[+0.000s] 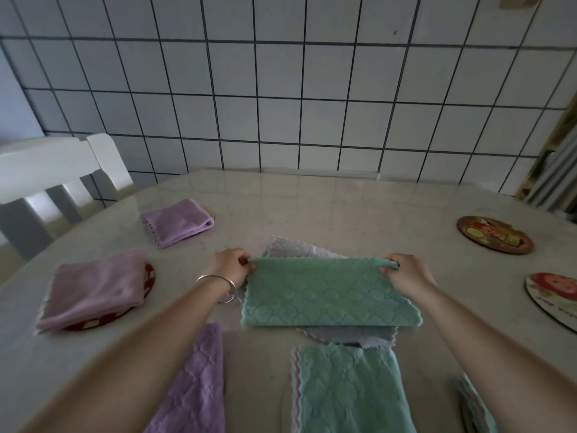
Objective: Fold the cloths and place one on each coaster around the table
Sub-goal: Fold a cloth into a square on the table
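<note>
Green cloth (327,293) lies doubled over mid-table (312,207), atop a grey cloth (349,335), its far fold pinched at each corner by the left hand (232,265) and right hand (402,273). Folded pink cloth (93,289) already covers the left coaster (149,278); two coasters (495,234) at right sit bare.

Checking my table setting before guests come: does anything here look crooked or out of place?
Slightly. The folded pink cloth at near left sits off-centre, its coaster poking out on the right. Further back, the folded purple cloth shows no coaster beneath it. Nothing looks spilled or damaged.
</note>
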